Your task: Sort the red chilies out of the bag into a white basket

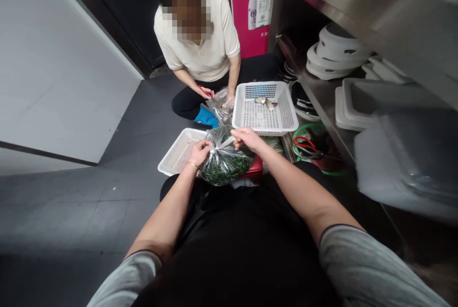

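Observation:
A clear plastic bag [224,168] full of dark leafy greens sits close in front of my body, its neck gathered tight. My left hand [200,152], with a thin bracelet at the wrist, pinches the bag at the left of the gathered neck. My right hand [247,139] is closed on the twisted tail of the bag, pulled out to the right. Under the bag part of a red container [256,167] shows. Behind my left hand lies a white perforated basket [177,151], partly covered by the hand and bag.
Opposite me a person [200,58] sits low with red-handled scissors [206,91] and another plastic bag [222,104]. A second white basket [265,125] holds a few mushroom-like pieces [265,102]. At right are a steel shelf [322,101] with stacked tubs and a green basket [298,137] with red-handled tools.

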`<state>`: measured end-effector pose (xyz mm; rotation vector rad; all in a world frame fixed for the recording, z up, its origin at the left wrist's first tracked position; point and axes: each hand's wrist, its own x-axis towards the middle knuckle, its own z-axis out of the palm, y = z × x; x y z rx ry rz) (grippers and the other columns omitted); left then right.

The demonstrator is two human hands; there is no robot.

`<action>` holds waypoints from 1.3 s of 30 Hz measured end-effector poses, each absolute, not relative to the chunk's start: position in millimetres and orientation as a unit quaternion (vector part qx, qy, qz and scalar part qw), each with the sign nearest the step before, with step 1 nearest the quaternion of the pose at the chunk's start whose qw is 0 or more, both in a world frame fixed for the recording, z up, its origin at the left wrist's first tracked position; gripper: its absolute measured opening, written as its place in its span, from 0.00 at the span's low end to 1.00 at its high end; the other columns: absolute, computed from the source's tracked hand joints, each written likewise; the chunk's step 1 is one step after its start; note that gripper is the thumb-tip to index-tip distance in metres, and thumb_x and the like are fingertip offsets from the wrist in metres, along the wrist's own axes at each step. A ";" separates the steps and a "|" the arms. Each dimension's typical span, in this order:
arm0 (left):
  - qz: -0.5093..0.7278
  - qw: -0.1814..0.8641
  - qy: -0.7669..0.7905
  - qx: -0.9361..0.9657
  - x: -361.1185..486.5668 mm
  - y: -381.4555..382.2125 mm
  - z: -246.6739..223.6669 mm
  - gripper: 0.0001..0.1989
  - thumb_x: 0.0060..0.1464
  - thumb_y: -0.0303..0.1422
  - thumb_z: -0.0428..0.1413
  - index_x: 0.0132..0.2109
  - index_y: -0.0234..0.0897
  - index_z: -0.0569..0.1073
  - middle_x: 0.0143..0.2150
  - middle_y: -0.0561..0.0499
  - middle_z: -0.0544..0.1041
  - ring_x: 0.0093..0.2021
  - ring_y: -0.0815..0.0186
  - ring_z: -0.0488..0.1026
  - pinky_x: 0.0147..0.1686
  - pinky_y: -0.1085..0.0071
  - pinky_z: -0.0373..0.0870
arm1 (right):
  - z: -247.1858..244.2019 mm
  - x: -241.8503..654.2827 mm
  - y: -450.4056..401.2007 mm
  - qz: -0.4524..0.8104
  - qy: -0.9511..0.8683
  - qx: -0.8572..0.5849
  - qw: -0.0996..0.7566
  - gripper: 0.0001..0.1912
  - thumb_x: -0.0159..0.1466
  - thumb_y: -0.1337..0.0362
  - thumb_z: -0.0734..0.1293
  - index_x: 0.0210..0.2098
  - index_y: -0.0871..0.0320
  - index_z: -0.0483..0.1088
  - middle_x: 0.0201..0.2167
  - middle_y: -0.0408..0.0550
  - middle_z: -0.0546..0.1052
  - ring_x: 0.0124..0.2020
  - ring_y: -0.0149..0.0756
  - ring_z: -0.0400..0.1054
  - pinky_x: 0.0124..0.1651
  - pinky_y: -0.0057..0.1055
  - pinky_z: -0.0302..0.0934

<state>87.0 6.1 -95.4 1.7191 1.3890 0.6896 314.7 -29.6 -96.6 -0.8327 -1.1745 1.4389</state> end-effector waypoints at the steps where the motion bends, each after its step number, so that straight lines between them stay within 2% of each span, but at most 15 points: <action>1: 0.269 0.408 0.538 0.687 86.6 2.3 -93.7 0.15 0.45 0.42 0.57 0.36 0.34 0.73 0.22 0.55 0.69 0.20 0.73 0.61 0.23 0.74 0.60 | -94.9 322.7 -28.4 0.614 -0.461 -0.348 0.537 0.26 0.54 0.42 0.69 0.21 0.56 0.58 0.15 0.36 0.63 0.17 0.28 0.60 0.26 0.29 0.63; 4: 0.216 0.368 0.524 0.737 82.9 -8.8 -88.4 0.21 0.40 0.44 0.63 0.39 0.34 0.73 0.25 0.55 0.71 0.23 0.72 0.62 0.26 0.74 0.60 | -89.0 343.6 -25.8 0.567 -0.415 -0.339 0.626 0.23 0.55 0.43 0.69 0.29 0.56 0.62 0.22 0.39 0.69 0.24 0.30 0.67 0.31 0.30 0.67; 7: 0.149 0.279 0.546 0.776 73.2 -15.0 -83.8 0.15 0.42 0.42 0.63 0.30 0.35 0.72 0.20 0.57 0.65 0.22 0.72 0.60 0.25 0.74 0.56 | -89.5 346.6 -26.4 0.459 -0.462 -0.401 0.644 0.22 0.59 0.45 0.66 0.44 0.54 0.65 0.33 0.43 0.74 0.33 0.31 0.71 0.40 0.32 0.67; 9: 0.143 0.247 0.549 0.786 66.5 -17.1 -80.3 0.12 0.47 0.40 0.59 0.25 0.35 0.70 0.19 0.57 0.64 0.22 0.72 0.59 0.25 0.73 0.56 | -96.0 332.4 -29.6 0.395 -0.595 -0.471 0.518 0.22 0.59 0.49 0.67 0.47 0.55 0.67 0.36 0.45 0.76 0.37 0.34 0.71 0.43 0.33 0.66; 11: 0.179 0.225 0.530 0.798 63.8 -19.6 -76.4 0.11 0.50 0.37 0.57 0.25 0.35 0.70 0.23 0.54 0.68 0.25 0.70 0.63 0.28 0.72 0.61 | -104.1 309.4 -34.3 0.317 -0.735 -0.503 0.325 0.21 0.57 0.53 0.70 0.45 0.59 0.70 0.36 0.50 0.77 0.39 0.39 0.71 0.46 0.35 0.63; 14: 0.218 0.190 0.465 0.837 69.4 -25.2 -73.7 0.10 0.51 0.38 0.58 0.38 0.36 0.74 0.39 0.46 0.76 0.41 0.62 0.71 0.41 0.66 0.67 | -108.2 284.2 -38.0 0.222 -0.805 -0.522 0.176 0.14 0.59 0.57 0.69 0.39 0.60 0.74 0.36 0.54 0.78 0.38 0.41 0.72 0.45 0.33 0.60; 17: 0.143 0.170 0.435 0.873 75.9 -29.1 -79.5 0.21 0.46 0.38 0.62 0.48 0.37 0.72 0.46 0.43 0.76 0.46 0.56 0.71 0.48 0.60 0.66 | -99.0 299.6 -33.4 0.240 -0.735 -0.584 0.248 0.11 0.63 0.58 0.65 0.37 0.58 0.74 0.34 0.49 0.78 0.35 0.36 0.71 0.39 0.28 0.60; 20: 0.119 0.144 0.485 0.854 67.7 -28.6 -87.1 0.06 0.49 0.33 0.59 0.35 0.36 0.73 0.34 0.46 0.76 0.37 0.59 0.72 0.42 0.63 0.67 | -88.6 347.7 -25.2 0.243 -0.634 -0.667 0.308 0.09 0.62 0.63 0.64 0.39 0.61 0.73 0.35 0.49 0.78 0.37 0.34 0.70 0.39 0.25 0.59; 23: 0.240 0.168 0.522 0.801 44.2 -29.7 -85.3 0.08 0.52 0.34 0.55 0.28 0.37 0.68 0.27 0.50 0.71 0.30 0.65 0.69 0.35 0.69 0.67 | -90.9 395.1 -22.3 0.213 -0.564 -0.759 0.245 0.08 0.61 0.65 0.63 0.37 0.62 0.72 0.38 0.53 0.78 0.40 0.37 0.69 0.42 0.28 0.58; 26: 0.335 0.205 0.516 0.762 14.8 -37.3 -75.5 0.11 0.49 0.39 0.57 0.28 0.37 0.69 0.27 0.52 0.70 0.29 0.68 0.67 0.33 0.71 0.67 | -101.7 424.2 -26.7 0.240 -0.523 -0.800 0.171 0.08 0.60 0.65 0.63 0.33 0.62 0.73 0.31 0.55 0.77 0.38 0.42 0.69 0.41 0.33 0.59; 29: 0.310 0.202 0.529 0.764 -16.6 -48.7 -67.4 0.12 0.48 0.42 0.57 0.28 0.37 0.70 0.29 0.51 0.71 0.31 0.67 0.68 0.33 0.72 0.68 | -104.1 436.8 -36.0 0.242 -0.492 -0.822 0.155 0.06 0.57 0.69 0.64 0.31 0.63 0.73 0.26 0.57 0.76 0.35 0.45 0.70 0.39 0.38 0.61; 31: 0.259 0.174 0.573 0.758 -35.1 -57.1 -62.7 0.11 0.48 0.41 0.57 0.27 0.38 0.69 0.29 0.50 0.71 0.31 0.66 0.69 0.34 0.70 0.68 | -96.3 433.2 -44.9 0.200 -0.478 -0.836 0.180 0.09 0.61 0.68 0.62 0.35 0.64 0.73 0.33 0.62 0.76 0.38 0.48 0.70 0.42 0.42 0.60; 34: 0.229 0.077 0.653 0.718 -41.1 -71.9 -48.5 0.10 0.49 0.39 0.55 0.27 0.38 0.69 0.32 0.49 0.73 0.30 0.65 0.69 0.36 0.67 0.69 | -77.3 398.1 -59.6 0.142 -0.553 -0.767 0.294 0.12 0.67 0.63 0.57 0.42 0.59 0.70 0.41 0.57 0.75 0.43 0.43 0.69 0.48 0.38 0.60; 36: 0.261 0.017 0.632 0.729 -21.0 -81.0 -34.7 0.09 0.52 0.39 0.53 0.33 0.38 0.71 0.38 0.46 0.75 0.37 0.61 0.72 0.43 0.63 0.69 | -67.1 356.7 -65.8 0.148 -0.685 -0.588 0.404 0.11 0.67 0.62 0.58 0.40 0.58 0.70 0.38 0.52 0.75 0.41 0.39 0.68 0.48 0.34 0.60; 39: 0.231 0.091 0.457 0.854 37.1 -82.9 -21.0 0.13 0.57 0.39 0.51 0.44 0.39 0.73 0.47 0.44 0.76 0.52 0.57 0.70 0.56 0.60 0.63 | -63.3 295.3 -64.8 0.169 -0.828 -0.439 0.305 0.11 0.68 0.64 0.58 0.40 0.59 0.71 0.41 0.52 0.74 0.43 0.37 0.68 0.49 0.31 0.60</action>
